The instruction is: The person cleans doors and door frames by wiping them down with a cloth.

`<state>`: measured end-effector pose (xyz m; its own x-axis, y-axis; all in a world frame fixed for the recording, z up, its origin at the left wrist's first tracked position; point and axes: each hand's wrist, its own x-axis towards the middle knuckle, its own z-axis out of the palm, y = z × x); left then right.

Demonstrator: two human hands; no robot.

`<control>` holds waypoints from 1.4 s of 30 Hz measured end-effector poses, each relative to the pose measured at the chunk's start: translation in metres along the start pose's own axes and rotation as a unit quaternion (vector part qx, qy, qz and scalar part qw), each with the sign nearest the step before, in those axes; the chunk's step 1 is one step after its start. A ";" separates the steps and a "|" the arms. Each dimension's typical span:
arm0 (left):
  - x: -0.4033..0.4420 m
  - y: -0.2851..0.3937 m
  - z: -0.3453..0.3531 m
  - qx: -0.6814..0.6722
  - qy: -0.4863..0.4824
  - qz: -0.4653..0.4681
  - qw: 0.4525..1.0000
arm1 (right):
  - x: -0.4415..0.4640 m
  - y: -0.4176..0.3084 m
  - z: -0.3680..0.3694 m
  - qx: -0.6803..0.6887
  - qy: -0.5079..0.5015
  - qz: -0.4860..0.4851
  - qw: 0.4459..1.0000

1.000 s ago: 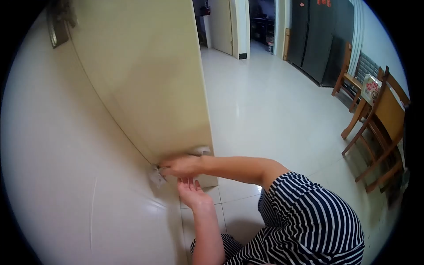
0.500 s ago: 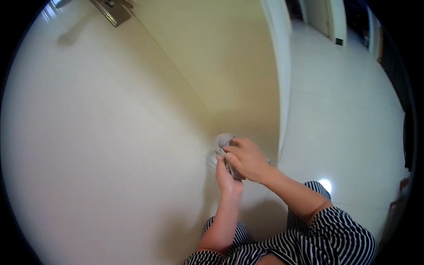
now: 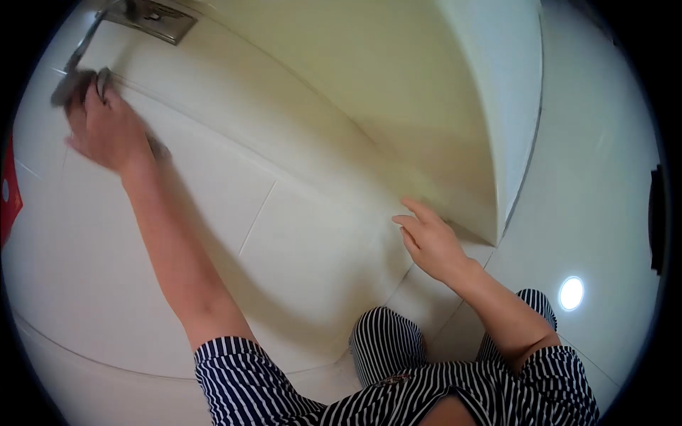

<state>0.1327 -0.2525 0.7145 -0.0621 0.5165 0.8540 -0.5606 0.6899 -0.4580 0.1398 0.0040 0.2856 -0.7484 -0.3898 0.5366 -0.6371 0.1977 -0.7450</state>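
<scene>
At the upper left, my left hand (image 3: 110,131) is closed round a blurred grey cloth (image 3: 79,89), just below a metal fitting with a long handle. Part of something grey also shows beside my wrist. My right hand (image 3: 432,241) is in front of the lower part of the cream panel (image 3: 433,135), its fingers apart and nothing in them. Striped sleeves and knees show at the bottom.
A metal plate (image 3: 160,21) is fixed at the top left. Pale tiles (image 3: 213,177) lie behind my left arm. The glossy floor (image 3: 590,177) on the right reflects a round light (image 3: 571,293). Something red (image 3: 10,192) stands at the left edge.
My hands have moved apart: the left has gone up and left with the grey cloth, the right has let go of it. The view has turned, and the chairs seen earlier are out of sight.
</scene>
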 end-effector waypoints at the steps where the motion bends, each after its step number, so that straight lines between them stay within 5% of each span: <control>1: 0.004 0.010 0.007 0.049 -0.006 0.024 0.998 | -0.003 0.000 0.000 0.018 -0.017 0.003 1.000; 2: 0.005 0.026 0.007 0.099 -0.007 0.052 0.994 | -0.009 0.004 0.001 0.039 -0.031 0.004 0.999; 4: -0.015 0.069 -0.018 -0.016 -0.053 0.018 0.998 | -0.016 0.007 0.004 0.051 -0.041 -0.006 0.998; 5: -0.036 0.085 -0.006 -0.012 -0.058 0.126 0.990 | -0.016 0.015 0.007 0.052 -0.039 -0.007 0.998; 9: -0.192 0.183 -0.041 -0.126 -0.184 0.197 0.955 | -0.018 0.018 0.019 0.030 -0.048 -0.024 0.998; 12: -0.306 0.233 -0.085 -0.330 -0.431 0.209 0.814 | -0.017 0.028 0.025 0.031 -0.046 -0.030 0.998; 14: -0.370 0.243 -0.101 -0.426 -0.393 0.291 0.761 | -0.018 0.040 0.029 -0.014 -0.053 -0.007 0.998; 17: -0.374 0.233 -0.101 -0.445 -0.438 0.296 0.723 | -0.018 0.044 0.027 -0.027 -0.051 -0.003 0.998; 23: -0.214 0.158 -0.057 -0.278 -0.298 0.239 0.881 | -0.016 0.038 0.022 -0.019 -0.051 0.011 0.998; 27: -0.092 0.058 -0.031 0.011 -0.105 0.169 0.980 | -0.021 0.041 0.026 -0.016 -0.070 0.011 0.997; 29: -0.048 0.033 -0.028 0.064 -0.040 0.148 0.986 | -0.019 0.038 0.028 -0.015 -0.084 -0.025 0.996; 31: -0.027 0.025 -0.015 0.004 -0.034 0.011 0.999 | -0.014 0.030 0.025 -0.014 -0.104 -0.018 0.994; 34: -0.025 0.070 -0.007 -0.003 -0.110 -0.008 0.994 | -0.011 0.026 0.027 -0.002 -0.132 -0.020 0.991; 35: -0.033 0.084 0.004 -0.044 -0.070 0.066 0.994 | -0.012 0.027 0.029 0.005 -0.136 -0.032 0.990; 38: -0.066 0.170 -0.011 -0.111 -0.194 0.083 0.971 | -0.015 0.031 0.035 0.024 -0.136 -0.053 0.989; 40: -0.125 0.197 -0.004 -0.165 -0.123 0.175 0.963 | -0.020 0.040 0.038 0.008 -0.172 -0.043 0.984; 42: -0.174 0.213 -0.022 -0.200 -0.188 0.198 0.941 | -0.025 0.049 0.039 -0.010 -0.202 -0.034 0.979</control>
<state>0.0420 -0.1846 0.4627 -0.5311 0.6088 0.5894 -0.0813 0.6558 -0.7506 0.1345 -0.0112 0.2204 -0.5731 -0.7251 0.3817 -0.6898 0.1754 -0.7025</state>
